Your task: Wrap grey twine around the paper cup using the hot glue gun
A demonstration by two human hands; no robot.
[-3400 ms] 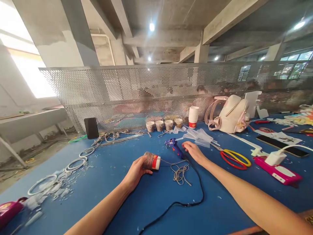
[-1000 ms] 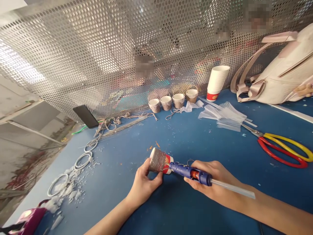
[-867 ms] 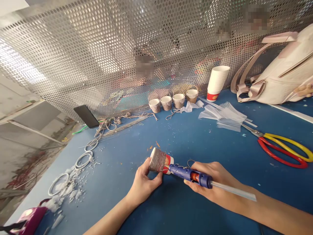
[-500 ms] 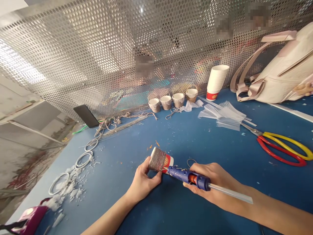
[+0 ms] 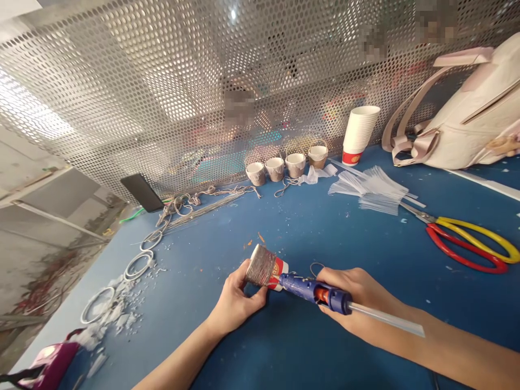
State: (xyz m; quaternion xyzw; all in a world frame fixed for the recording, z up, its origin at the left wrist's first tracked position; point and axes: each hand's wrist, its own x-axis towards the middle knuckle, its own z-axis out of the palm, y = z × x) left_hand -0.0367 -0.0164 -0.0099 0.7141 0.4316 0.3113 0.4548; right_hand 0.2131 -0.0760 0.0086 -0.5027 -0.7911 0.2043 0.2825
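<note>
A twine-wrapped paper cup [image 5: 266,266] is grasped in the left hand [image 5: 238,300] above the blue bench [image 5: 317,227]. A blue glue gun [image 5: 312,288] is clenched in the right hand [image 5: 361,300], its nozzle touching the cup.

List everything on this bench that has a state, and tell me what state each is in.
Left hand: shut on the twine-wrapped cup.
Twine-wrapped cup: on its side.
Right hand: shut on the glue gun.
Glue gun: nozzle at the cup's red end, stick loaded.
Scissors: closed, lying flat.
Cup stack: upright.
Phone: screen dark, leaning on the mesh.
</note>
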